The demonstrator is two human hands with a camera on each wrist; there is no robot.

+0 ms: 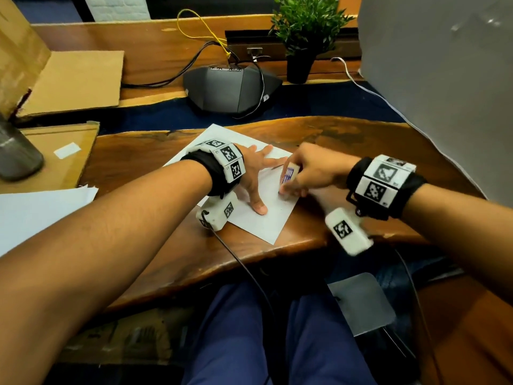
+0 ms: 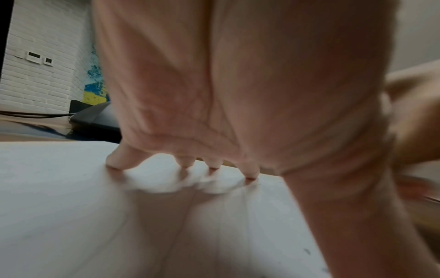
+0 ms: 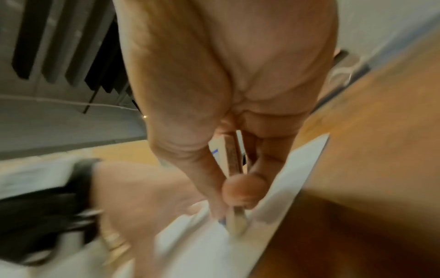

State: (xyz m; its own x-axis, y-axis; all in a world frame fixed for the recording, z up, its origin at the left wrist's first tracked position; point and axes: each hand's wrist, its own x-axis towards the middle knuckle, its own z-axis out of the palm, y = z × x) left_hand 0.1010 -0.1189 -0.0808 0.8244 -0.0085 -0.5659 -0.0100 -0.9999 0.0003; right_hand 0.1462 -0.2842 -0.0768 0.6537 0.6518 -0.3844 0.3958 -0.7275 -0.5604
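Erasing is the step in hand. The right grip (image 1: 313, 170) pinches the eraser (image 1: 288, 176), tip down on the right part of the paper (image 1: 258, 222) on the table (image 1: 347, 140). The left grip (image 1: 254, 173), fingers straight and spread, pins the paper. The next move likely calls for short strokes and a firm hold-down.

Pressing four spread fingertips (image 2: 114, 161) of a bare left hand (image 2: 238, 94) down onto a flat white sheet of paper (image 2: 59, 216), partly hiding a dark grey wedge-shaped device (image 2: 95, 116) below a white painted brick wall (image 2: 35, 79), sitting close beside a blurred right hand (image 2: 409, 122) at the right edge
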